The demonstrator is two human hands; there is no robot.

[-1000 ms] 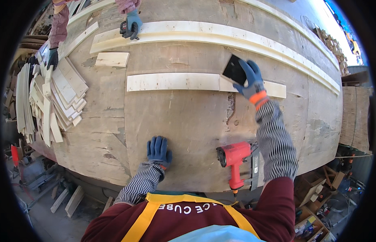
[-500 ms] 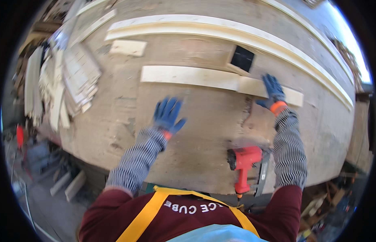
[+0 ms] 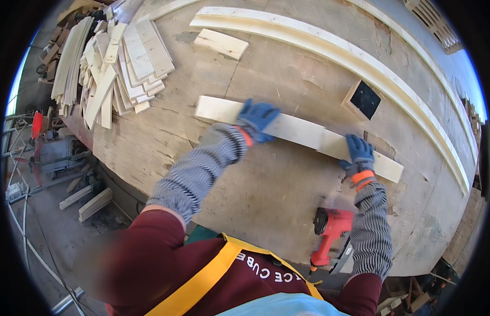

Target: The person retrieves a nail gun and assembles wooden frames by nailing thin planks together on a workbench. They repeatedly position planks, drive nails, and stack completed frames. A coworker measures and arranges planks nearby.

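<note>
Two pale wooden boards lie end to end, seemingly overlapping at a step between my hands. My left hand (image 3: pixel 258 120), in a blue-coated glove, grips the longer wooden board (image 3: pixel 300 131) near its left part, fingers over the top and thumb at the near edge. On the shorter wooden board (image 3: pixel 388 166) at the right, my right hand (image 3: pixel 359 153) has its fingers across the wood and its thumb at the near side. A red nail gun (image 3: pixel 333 231) rests by the table's near edge, close to my right forearm.
A long wooden rail (image 3: pixel 329 45) crosses the far side of the worktable (image 3: pixel 245 179). Beyond the boards sit a small wooden block with a black face (image 3: pixel 365 101) and a short plank (image 3: pixel 221 43). Stacked slats (image 3: pixel 142 52) fill the far left.
My left hand has come from open above the table to a hold on the longer board. The boards sit lower in view, and the view has swung left.
</note>
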